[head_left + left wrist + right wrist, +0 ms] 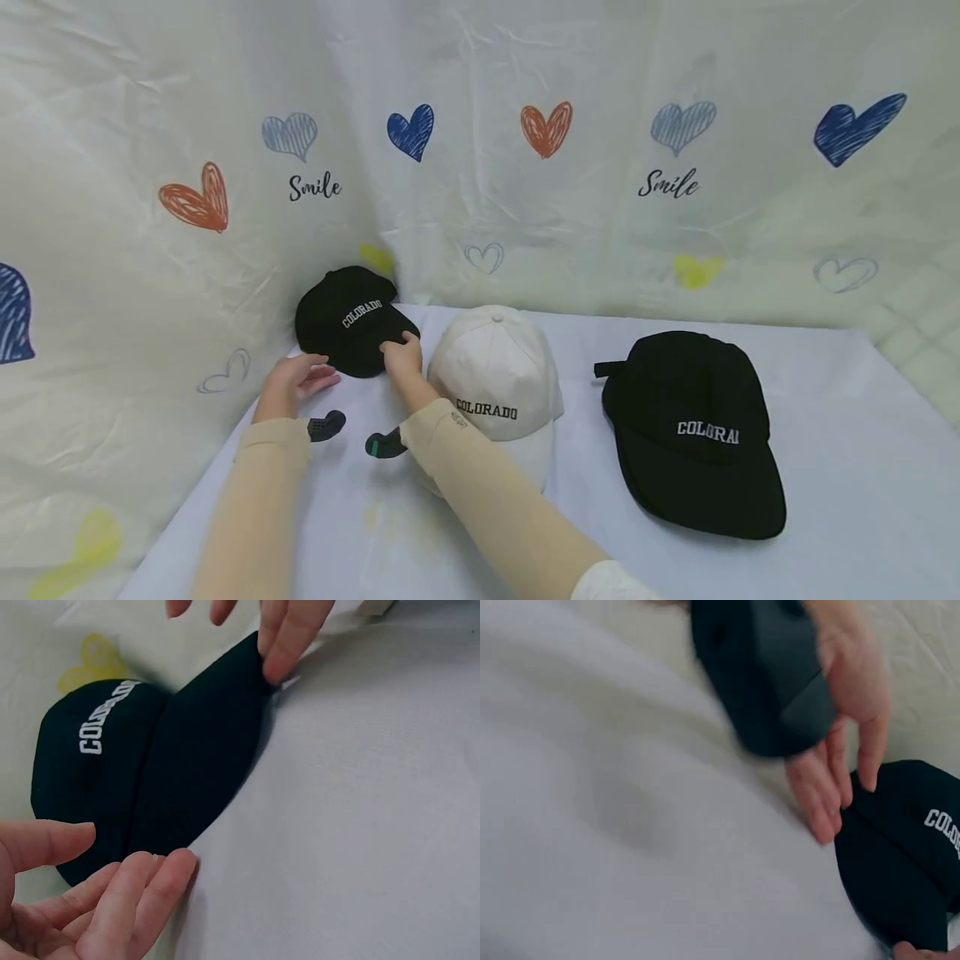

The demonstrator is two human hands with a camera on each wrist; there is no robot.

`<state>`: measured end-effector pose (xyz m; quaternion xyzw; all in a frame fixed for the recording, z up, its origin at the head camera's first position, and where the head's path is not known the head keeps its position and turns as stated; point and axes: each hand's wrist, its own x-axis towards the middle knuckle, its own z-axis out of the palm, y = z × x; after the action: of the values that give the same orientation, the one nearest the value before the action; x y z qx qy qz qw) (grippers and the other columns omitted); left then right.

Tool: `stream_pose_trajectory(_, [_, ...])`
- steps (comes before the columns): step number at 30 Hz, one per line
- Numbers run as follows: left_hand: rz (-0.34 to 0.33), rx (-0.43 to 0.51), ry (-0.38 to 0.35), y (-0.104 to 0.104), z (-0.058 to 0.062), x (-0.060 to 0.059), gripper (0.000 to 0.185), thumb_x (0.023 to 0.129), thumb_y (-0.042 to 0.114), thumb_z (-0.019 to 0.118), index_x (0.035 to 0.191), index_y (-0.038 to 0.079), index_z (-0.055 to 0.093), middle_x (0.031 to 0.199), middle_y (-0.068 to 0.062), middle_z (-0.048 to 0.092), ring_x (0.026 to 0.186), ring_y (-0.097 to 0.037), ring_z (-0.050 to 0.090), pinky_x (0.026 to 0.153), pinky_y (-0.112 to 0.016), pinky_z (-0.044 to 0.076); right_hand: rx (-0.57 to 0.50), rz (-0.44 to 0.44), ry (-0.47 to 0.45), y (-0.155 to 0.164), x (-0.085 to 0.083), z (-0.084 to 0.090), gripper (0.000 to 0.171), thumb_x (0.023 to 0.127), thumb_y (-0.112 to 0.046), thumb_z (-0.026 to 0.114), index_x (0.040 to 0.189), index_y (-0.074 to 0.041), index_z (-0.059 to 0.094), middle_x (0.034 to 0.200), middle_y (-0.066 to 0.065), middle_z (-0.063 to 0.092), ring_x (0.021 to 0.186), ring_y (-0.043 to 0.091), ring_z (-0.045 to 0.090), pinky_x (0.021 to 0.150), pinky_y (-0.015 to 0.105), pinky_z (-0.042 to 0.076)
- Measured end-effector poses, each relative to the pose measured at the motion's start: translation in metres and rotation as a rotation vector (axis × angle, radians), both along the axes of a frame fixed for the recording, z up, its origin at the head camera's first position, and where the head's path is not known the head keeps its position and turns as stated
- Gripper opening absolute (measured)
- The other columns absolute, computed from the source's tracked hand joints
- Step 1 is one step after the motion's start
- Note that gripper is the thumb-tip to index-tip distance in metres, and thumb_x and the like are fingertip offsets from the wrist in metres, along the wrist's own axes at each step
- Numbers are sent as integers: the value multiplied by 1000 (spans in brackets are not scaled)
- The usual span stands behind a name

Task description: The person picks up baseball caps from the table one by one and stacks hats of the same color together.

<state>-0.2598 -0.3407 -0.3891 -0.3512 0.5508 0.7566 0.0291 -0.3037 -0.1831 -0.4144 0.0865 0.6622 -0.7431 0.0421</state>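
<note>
The small black cap (pixel 351 321) lies at the back corner of the table (pixel 825 467), left of the white cap (pixel 498 375). The right hand (pixel 401 354) pinches its brim edge. The left hand (pixel 296 379) is relaxed with straight fingers, just beside the brim's other side.

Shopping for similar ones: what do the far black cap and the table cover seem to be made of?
Far black cap: likely matte woven cotton twill, no shine, with raised white lettering that looks embroidered. Table cover: thin pale cloth, judging by its soft wrinkles, though the fibre is unclear.
</note>
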Motion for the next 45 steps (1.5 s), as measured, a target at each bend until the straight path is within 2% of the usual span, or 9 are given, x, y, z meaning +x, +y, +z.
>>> stream_pose_trajectory(5, [-23, 7, 4, -2, -1, 0, 65, 105, 3, 52, 159, 4, 17, 135, -21, 47, 112, -34, 65, 101, -38, 47, -225, -120, -70, -4, -2, -2, 62, 91, 11, 57, 149, -4, 45, 147, 22, 46, 121, 36, 56, 86, 45, 58])
stream_pose_trajectory(8, [-30, 29, 29, -6, -4, 2, 29, 103, -1, 52, 131, -3, 44, 125, -20, 52, 82, -30, 71, 99, -36, 49, -315, -108, -73, -5, 0, -1, 73, 90, 19, 50, 156, -11, 37, 151, 22, 41, 122, 38, 56, 84, 53, 59])
stream_pose_trajectory(11, [-49, 49, 56, -7, -6, 6, 4, 101, -6, 51, 104, -3, 50, 103, -16, 62, 67, -23, 69, 95, -34, 51, -374, -57, -97, -4, 3, -2, 86, 88, 23, 46, 162, -16, 26, 152, 24, 38, 114, 37, 59, 88, 57, 56])
stream_pose_trajectory(14, [-57, 46, 69, -6, -6, 10, 35, 100, -11, 48, 135, -11, 48, 93, -9, 59, 63, -17, 66, 91, -32, 55, -386, 10, -145, 0, 6, -1, 91, 87, 23, 47, 164, -13, 15, 150, 26, 38, 99, 35, 62, 91, 55, 56])
stream_pose_trajectory(18, [-62, 43, 82, -7, -8, 11, 77, 100, -13, 45, 165, 7, 7, 116, -13, 47, 65, -14, 62, 85, -29, 59, -408, 61, -214, 4, 7, -1, 83, 91, 15, 51, 163, -6, 16, 136, 28, 48, 97, 36, 64, 92, 51, 56])
stream_pose_trajectory(22, [-71, 70, 97, -15, -8, 12, 81, 101, -13, 42, 166, 16, 3, 119, -13, 43, 69, -16, 60, 77, -27, 61, -436, 48, -246, 6, 6, -2, 70, 98, 4, 54, 161, -2, 24, 120, 26, 56, 98, 36, 67, 92, 48, 57])
stream_pose_trajectory(31, [-129, 104, 82, -47, -6, 30, 81, 104, -9, 38, 165, 24, -3, 128, -12, 38, 75, -18, 61, 86, -28, 58, -352, 87, -218, -1, 13, -4, 63, 98, 9, 57, 156, -1, 34, 108, 16, 56, 66, 16, 53, 79, 32, 59])
stream_pose_trajectory(40, [-228, 100, 111, -60, -12, 33, 83, 104, -10, 36, 163, 28, -9, 102, -10, 46, 76, -18, 57, 78, -26, 58, -236, 138, -200, -3, 10, -4, 57, 97, 9, 58, 151, 3, 42, 129, 20, 57, 96, 26, 63, 89, 38, 58])
stream_pose_trajectory(45, [-267, 101, 151, -66, -15, 36, 84, 105, -10, 36, 162, 29, -11, 87, -8, 51, 73, -17, 59, 76, -26, 59, -173, 188, -198, 0, 5, -7, 58, 93, 9, 63, 148, 0, 48, 117, 17, 61, 77, 20, 59, 71, 28, 56])
